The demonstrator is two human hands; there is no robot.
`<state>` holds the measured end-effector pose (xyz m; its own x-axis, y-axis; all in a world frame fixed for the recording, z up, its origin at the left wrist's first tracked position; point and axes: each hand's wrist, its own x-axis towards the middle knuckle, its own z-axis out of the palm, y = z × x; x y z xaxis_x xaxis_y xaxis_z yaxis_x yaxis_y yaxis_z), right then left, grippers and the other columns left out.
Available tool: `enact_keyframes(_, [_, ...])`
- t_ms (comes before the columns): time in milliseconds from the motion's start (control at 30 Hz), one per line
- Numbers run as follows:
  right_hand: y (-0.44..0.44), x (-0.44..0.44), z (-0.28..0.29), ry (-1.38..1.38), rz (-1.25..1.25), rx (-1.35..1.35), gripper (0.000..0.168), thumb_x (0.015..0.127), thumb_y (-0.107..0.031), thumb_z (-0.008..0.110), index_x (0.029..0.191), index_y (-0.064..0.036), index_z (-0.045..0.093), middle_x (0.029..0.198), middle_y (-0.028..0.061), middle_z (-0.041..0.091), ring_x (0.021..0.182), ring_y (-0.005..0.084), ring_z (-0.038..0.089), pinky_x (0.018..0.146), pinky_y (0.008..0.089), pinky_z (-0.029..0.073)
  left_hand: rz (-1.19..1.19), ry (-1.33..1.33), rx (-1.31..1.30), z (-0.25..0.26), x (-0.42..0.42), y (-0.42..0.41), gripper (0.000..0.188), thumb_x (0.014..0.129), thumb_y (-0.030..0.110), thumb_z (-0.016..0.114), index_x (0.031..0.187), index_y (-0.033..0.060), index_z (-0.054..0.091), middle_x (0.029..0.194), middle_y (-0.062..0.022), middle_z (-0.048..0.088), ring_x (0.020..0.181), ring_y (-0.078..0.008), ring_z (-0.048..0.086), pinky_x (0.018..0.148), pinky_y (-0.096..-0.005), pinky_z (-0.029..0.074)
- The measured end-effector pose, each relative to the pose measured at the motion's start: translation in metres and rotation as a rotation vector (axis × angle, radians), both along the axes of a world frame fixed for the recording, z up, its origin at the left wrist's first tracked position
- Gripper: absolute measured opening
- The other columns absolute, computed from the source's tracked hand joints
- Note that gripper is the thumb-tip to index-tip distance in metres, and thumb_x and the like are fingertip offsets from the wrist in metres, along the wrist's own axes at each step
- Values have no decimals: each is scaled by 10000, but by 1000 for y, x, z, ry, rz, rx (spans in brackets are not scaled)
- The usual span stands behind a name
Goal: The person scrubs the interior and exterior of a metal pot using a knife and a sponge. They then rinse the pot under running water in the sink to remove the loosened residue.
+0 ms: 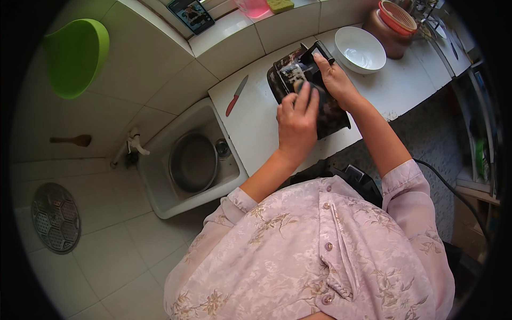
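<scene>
A black, box-like vessel with a handle (334,116) is tilted over the white counter, its surface blotched with pale foam or residue. My right hand (340,82) grips it at the handle side, thumb up near the handle. Against its wall, my left hand (298,116) presses a small scrubbing pad (299,85), blurred and mostly hidden by the fingers. A knife with a red handle (233,105) lies on the counter left of the vessel. Behind my right hand stands a white bowl (360,50).
Left of the counter, a sink (200,206) holds a round dark metal basin (193,162) under a tap (138,146). A brown pot (386,38) with a red strainer (398,18) stands at the back right. A phone (192,16) and a sponge (281,5) are on the sill. A black cable (452,184) hangs at right.
</scene>
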<state>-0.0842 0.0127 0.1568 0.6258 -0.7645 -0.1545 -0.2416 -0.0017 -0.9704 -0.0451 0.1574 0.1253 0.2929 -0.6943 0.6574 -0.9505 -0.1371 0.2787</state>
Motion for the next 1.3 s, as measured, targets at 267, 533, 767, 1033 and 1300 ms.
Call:
enact_keyframes(267, [-5, 16, -11, 15, 17, 43, 519, 905, -458, 422, 853, 42, 549, 742, 63, 517, 719, 141, 442, 676, 328, 420, 69, 346, -54, -3, 92, -40, 264, 825, 109, 550, 1072, 65, 634, 1186, -86, 578, 985, -299, 500, 849, -394, 382])
enact_keyframes(533, [-22, 32, -2, 44, -96, 43, 617, 891, -499, 402, 867, 98, 556, 768, 116, 540, 722, 199, 455, 680, 360, 420, -54, 59, -74, -11, 8, -12, 354, 736, 25, 598, 1088, 46, 624, 1248, -27, 545, 968, -254, 475, 827, -356, 371])
enact_keyframes(767, [-18, 32, -4, -9, -171, -158, 500, 874, -404, 407, 857, 81, 530, 691, 131, 514, 687, 213, 465, 669, 370, 413, -184, 86, 135, -85, 15, 49, 297, 740, 52, 563, 1022, 59, 653, 1211, -1, 569, 1006, -237, 490, 861, -351, 371])
enact_keyframes(1033, [-5, 3, -16, -237, -102, -244, 315, 875, -229, 377, 996, -1, 557, 771, 42, 510, 772, 125, 446, 734, 276, 395, 161, 666, -297, -50, 70, 39, 307, 866, 91, 537, 1166, 52, 586, 1320, -135, 464, 1112, -314, 431, 977, -406, 327])
enact_keyframes(1300, [-3, -15, -34, -260, -34, -182, 278, 833, -174, 378, 971, 7, 538, 749, -5, 455, 733, 108, 387, 677, 272, 377, 108, 311, -166, -6, 75, -51, 320, 777, 72, 594, 1095, 80, 627, 1264, -112, 502, 1005, -321, 440, 904, -406, 354])
